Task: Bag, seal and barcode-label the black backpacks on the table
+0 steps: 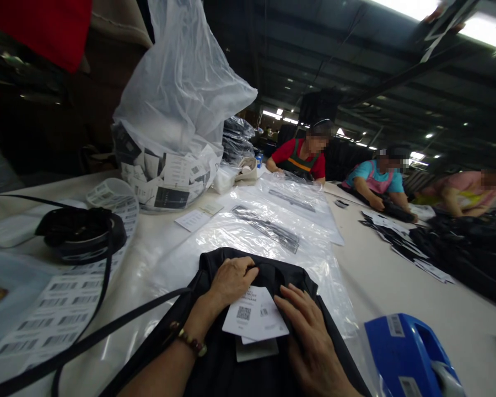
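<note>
A black garment [215, 353], its kind unclear as folded, lies in front of me with its top edge on clear plastic bags. My left hand [230, 281] is closed, its bent fingers on the cloth by the neck. White hang tags [258, 320] with a QR code lie on the garment's middle, between both hands. My right hand [308, 331] rests open on the cloth, its outstretched fingertips beside the tags' right edge. On my left wrist is a bead bracelet [192, 342].
Barcode sticker strips [58, 309] and a black tape roll [80, 234] lie left. A plastic sack of tags [169, 176] stands behind. At right are a blue tape dispenser [405, 353], loose tags [397, 231] and black garments [471, 248]. Several co-workers [300, 154] are across the table.
</note>
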Motion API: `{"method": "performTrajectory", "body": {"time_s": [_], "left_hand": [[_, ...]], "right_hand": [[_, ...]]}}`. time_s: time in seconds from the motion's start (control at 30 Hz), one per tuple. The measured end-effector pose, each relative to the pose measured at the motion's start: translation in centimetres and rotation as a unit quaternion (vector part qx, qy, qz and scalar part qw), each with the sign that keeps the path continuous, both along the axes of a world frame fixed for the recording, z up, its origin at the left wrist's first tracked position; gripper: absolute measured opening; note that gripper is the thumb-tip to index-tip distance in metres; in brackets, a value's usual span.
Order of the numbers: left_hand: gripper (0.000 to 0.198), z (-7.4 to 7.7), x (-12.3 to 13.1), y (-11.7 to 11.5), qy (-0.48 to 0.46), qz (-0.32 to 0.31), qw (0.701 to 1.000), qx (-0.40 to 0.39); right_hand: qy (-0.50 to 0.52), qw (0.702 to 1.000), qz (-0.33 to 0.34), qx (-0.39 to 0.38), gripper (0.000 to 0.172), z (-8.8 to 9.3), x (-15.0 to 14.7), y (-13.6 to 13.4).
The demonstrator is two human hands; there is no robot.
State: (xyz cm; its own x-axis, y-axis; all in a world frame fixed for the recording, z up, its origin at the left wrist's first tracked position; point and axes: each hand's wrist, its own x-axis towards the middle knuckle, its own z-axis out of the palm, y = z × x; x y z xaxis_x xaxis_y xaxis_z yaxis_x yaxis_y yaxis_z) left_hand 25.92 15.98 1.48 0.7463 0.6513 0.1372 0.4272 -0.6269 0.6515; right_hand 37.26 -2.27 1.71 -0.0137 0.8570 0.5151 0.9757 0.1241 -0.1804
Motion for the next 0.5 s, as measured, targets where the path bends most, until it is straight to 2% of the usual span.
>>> {"method": "performTrajectory", "body": {"time_s": [0.07,0.17,0.33,0.5], "left_hand": [[0.021,-0.1,0.0,-0.1,-0.001,0.002,1.000,0.004],[0.021,-0.1,0.2,-0.4,0.007,0.013,1.000,0.010],[0.025,-0.3,0.5,-0.8,0.020,0.037,0.999,0.021],[0.027,-0.2,0.7,-0.8,0.022,0.052,0.998,0.009]], "right_hand": [[-0.041,0.998,0.038,-0.023,0.066,0.4,-0.5,-0.6],[-0.084,0.993,0.070,-0.033,0.073,0.4,-1.2,-0.1],[-0.112,0.985,0.124,-0.044,0.072,-1.0,-2.2,1.4],[-0.128,0.986,0.099,-0.036,0.071,-2.0,-2.8,1.6]]}}
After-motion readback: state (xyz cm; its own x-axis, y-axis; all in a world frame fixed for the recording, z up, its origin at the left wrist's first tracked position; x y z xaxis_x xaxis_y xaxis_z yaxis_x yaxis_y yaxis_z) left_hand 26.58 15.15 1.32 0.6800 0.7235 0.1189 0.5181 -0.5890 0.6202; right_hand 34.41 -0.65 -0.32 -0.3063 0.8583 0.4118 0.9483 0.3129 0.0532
